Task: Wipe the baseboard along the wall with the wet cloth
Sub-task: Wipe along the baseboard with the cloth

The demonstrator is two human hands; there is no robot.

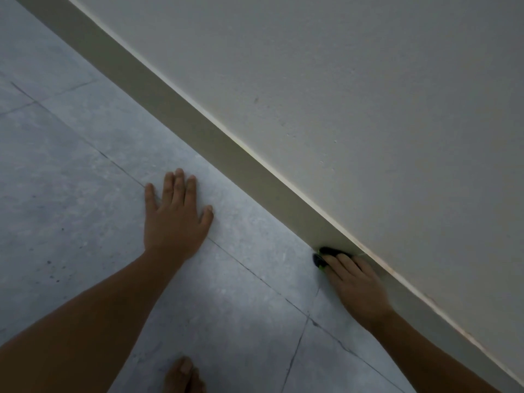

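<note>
The olive-grey baseboard (198,129) runs diagonally from the upper left to the lower right, under the pale wall (354,109). My right hand (354,282) presses a dark cloth with green edging (326,255) against the foot of the baseboard; only the cloth's front end shows beyond my fingers. My left hand (173,219) lies flat on the grey tiled floor (85,208), fingers spread, holding nothing, about a hand's width from the baseboard.
A bare foot (183,375) shows at the bottom edge between my forearms. Dark grout lines cross the floor tiles. A brownish mark sits along the baseboard's top edge to the right of my right hand.
</note>
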